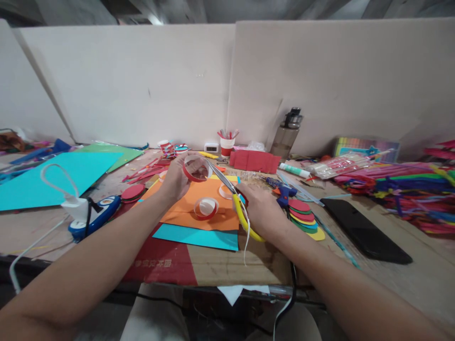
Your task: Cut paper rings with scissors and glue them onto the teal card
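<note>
My left hand (177,177) holds up a thin red-and-white paper ring (195,178), which looks like a slice of a paper cup. My right hand (262,206) grips a pair of scissors (245,221) with yellow handles. Their metal blades point up and left, with the tips at the ring's right side; whether they touch it I cannot tell. Below, a second red-and-white ring (205,218) lies on orange paper (177,214), over a turquoise sheet (199,237). A white cord hangs from the scissors' handle.
Stacked coloured paper discs (300,213), a blue glue gun (285,195) and a black phone (366,232) lie to the right. Farther back stand a bottle (284,139) and a cup of sticks (227,146). At left are turquoise sheets (64,177) and a blue device with a charger plug (94,218).
</note>
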Demonstrator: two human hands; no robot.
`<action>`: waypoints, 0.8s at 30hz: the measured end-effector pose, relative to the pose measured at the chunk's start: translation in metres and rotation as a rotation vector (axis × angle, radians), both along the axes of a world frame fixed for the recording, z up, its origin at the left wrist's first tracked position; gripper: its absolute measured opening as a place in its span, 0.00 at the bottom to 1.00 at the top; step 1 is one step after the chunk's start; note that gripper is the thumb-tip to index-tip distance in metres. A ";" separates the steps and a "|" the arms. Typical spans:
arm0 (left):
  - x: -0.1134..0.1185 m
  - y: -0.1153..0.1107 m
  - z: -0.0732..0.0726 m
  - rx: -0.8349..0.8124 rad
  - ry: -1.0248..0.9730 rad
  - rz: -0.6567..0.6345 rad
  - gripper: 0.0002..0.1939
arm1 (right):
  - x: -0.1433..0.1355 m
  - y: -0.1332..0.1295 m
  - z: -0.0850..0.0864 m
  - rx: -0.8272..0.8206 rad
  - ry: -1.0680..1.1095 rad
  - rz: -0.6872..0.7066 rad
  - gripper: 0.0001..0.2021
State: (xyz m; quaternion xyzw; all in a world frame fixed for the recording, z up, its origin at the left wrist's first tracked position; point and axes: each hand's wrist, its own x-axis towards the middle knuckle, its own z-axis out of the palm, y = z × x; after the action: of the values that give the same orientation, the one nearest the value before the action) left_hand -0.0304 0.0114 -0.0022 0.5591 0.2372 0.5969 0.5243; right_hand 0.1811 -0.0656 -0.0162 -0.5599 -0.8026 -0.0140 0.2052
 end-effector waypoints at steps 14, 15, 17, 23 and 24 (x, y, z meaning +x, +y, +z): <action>0.002 -0.004 -0.001 0.014 0.075 -0.032 0.15 | -0.001 -0.001 -0.001 0.039 -0.010 -0.008 0.16; 0.002 -0.004 0.000 0.014 0.075 -0.039 0.15 | -0.001 -0.001 -0.001 0.037 -0.009 -0.007 0.16; 0.001 -0.004 0.000 0.012 0.070 -0.047 0.15 | -0.001 -0.001 0.000 0.029 -0.009 -0.004 0.16; 0.000 -0.003 0.001 0.011 0.073 -0.060 0.16 | -0.002 -0.001 -0.001 0.022 -0.021 0.013 0.16; 0.000 -0.003 0.001 0.011 0.068 -0.068 0.16 | -0.002 -0.001 -0.001 0.021 -0.020 0.017 0.16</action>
State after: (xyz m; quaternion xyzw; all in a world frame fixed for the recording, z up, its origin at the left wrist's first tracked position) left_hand -0.0304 0.0087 -0.0010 0.5897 0.2327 0.5606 0.5328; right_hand 0.1796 -0.0668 -0.0171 -0.5506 -0.8093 -0.0265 0.2031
